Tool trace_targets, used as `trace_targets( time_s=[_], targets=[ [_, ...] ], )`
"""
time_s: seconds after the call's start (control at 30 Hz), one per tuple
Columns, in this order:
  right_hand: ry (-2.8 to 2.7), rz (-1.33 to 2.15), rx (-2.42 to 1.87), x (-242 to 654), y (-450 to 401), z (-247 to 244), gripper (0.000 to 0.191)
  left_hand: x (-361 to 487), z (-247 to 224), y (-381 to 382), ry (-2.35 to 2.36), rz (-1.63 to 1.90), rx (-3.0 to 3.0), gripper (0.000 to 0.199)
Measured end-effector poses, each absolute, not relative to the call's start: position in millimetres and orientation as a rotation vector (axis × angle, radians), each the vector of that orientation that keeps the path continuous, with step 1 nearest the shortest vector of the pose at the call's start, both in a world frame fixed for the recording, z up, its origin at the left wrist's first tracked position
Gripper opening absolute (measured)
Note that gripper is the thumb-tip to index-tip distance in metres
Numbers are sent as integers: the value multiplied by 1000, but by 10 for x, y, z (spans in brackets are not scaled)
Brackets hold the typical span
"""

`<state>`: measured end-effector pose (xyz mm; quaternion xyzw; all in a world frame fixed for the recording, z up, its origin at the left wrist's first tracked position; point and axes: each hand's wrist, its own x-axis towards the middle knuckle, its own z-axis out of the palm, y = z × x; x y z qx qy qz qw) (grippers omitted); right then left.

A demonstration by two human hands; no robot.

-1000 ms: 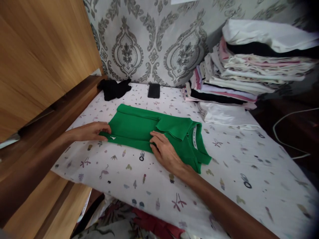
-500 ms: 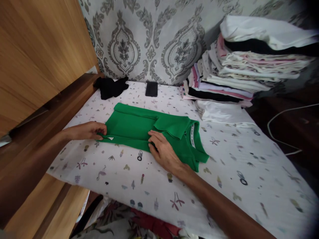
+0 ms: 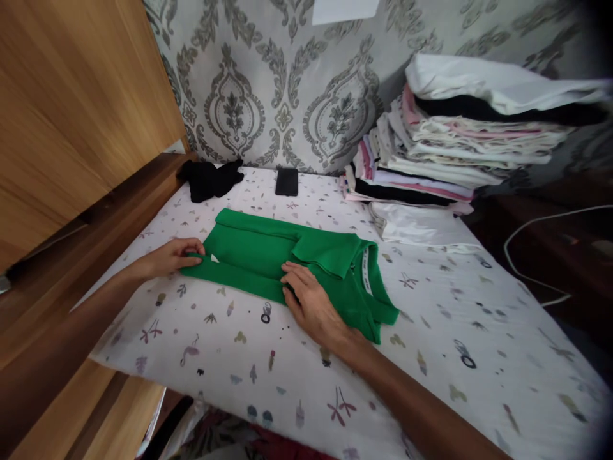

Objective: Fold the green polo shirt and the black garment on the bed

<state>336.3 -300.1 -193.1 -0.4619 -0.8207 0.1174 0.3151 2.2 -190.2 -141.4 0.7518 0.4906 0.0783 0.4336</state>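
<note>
A green short-sleeved shirt [image 3: 253,246] lies partly folded on the patterned sheet, its collar with a white label band toward the right. At the hem end, my left hand [image 3: 179,257] pinches the corner of the near side strip, which is folded inward; a small white tag shows beside it. My right hand [image 3: 311,303] rests on the shirt near the sleeve, its fingers laid over the folded strip and the thumb a little apart. One sleeve lies folded across the shirt's far side.
A tall stack of folded clothes [image 3: 460,153] stands at the back right by the wall. A black cloth [image 3: 211,180] and a dark phone-like object [image 3: 287,183] lie at the back. The wooden cabinet [image 3: 71,96] borders the left, and a white cable [image 3: 514,246] hangs at right.
The hem corner of the near strip has been lifted and turned a little further inward by my left hand. My right hand stays on the shirt. The view has tilted slightly upward.
</note>
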Motion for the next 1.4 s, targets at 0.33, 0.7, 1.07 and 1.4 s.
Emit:
trace_targets(
  time_s=[0.33,0.7,1.07,1.4],
  targets=[
    [-2467,77,-1174,3175,-3095,-1805,42,113,-1417,-1975,1459,133,2248,22],
    [-2393,148,-1365,3294,-3010,-2029,71,158,-1344,-1999,1775,188,2326,30],
    [-2432,239,-1420,3234,-3058,-1884,65,517,-1830,-2078,1279,18,2742,67],
    [-2242,-1,-1664,3461,-3039,-1697,51,840,-1677,-1520,1426,302,2716,69]
  ],
)
